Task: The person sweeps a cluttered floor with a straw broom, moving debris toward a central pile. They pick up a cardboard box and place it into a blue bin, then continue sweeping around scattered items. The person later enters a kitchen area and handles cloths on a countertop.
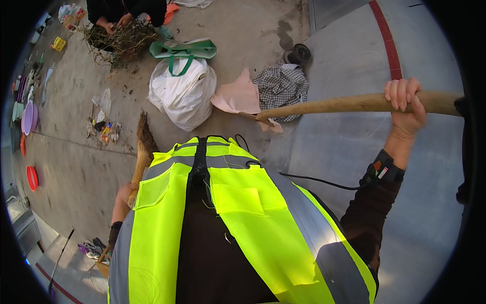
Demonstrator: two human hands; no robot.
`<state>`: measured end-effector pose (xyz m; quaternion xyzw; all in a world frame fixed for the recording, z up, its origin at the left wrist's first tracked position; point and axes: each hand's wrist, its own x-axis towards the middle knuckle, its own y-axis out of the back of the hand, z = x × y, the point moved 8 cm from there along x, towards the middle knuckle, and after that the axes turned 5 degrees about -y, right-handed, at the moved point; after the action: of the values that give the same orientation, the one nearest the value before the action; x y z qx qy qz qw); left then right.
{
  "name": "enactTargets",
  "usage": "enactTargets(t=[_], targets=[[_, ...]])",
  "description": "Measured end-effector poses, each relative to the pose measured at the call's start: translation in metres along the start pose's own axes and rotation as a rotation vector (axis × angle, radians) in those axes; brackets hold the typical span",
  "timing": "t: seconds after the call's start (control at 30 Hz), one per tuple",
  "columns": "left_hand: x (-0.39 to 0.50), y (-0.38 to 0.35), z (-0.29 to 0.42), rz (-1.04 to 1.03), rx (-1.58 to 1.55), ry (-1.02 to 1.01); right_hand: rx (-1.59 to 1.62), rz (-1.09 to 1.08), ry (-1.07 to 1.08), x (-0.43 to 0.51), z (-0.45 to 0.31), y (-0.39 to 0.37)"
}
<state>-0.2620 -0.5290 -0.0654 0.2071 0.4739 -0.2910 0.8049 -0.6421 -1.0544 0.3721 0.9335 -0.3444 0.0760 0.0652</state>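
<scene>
My left hand (pixel 124 194), low at my side, grips the pale lower end of a short worn broom (pixel 142 154). Its dark, frayed bristles point away from me. On the far right, my right hand (pixel 407 102) is wrapped around a thick wooden pole (pixel 341 105), which runs sideways across the view. The pole's left end lies over a pink cloth (pixel 241 95), where a brown flat piece partly shows; I cannot tell what it is. A black-and-white checked cloth (pixel 281 85) lies just behind the pole.
A stuffed white sack (pixel 182 95) stands ahead, with a green-trimmed bag (pixel 184 48) behind it. Another person's hands (pixel 117 26) hold a bundle of dry twigs (pixel 121 40). Litter (pixel 106 131), a purple basin (pixel 31 117), a red basin (pixel 32 178) and a black spool (pixel 298 55) are on the floor.
</scene>
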Motion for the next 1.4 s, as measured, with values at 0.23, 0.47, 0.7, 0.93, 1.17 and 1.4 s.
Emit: enactTargets(t=[0.23, 0.47, 0.7, 0.93, 1.17, 1.4], targets=[[0.004, 0.030, -0.024, -0.015, -0.070, 0.111, -0.049, -0.212, -0.072, 0.028, 0.003, -0.049], [-0.040, 0.045, -0.071, 0.009, -0.059, -0.100, -0.005, -0.353, -0.087, 0.023, 0.003, -0.093], [-0.144, 0.023, -0.141, 0.089, -0.075, -0.185, -0.010, -0.376, -0.047, -0.003, 0.002, -0.129], [-0.210, 0.038, -0.227, 0.168, 0.041, -0.303, -0.025, -0.509, 0.019, -0.030, -0.046, -0.209], [-0.223, 0.100, -0.311, 0.239, -0.013, -0.273, -0.005, -0.694, 0.074, -0.049, -0.110, -0.342], [-0.252, 0.200, -0.390, 0.352, 0.117, -0.302, -0.031, -1.005, 0.069, -0.046, -0.156, -0.550]])
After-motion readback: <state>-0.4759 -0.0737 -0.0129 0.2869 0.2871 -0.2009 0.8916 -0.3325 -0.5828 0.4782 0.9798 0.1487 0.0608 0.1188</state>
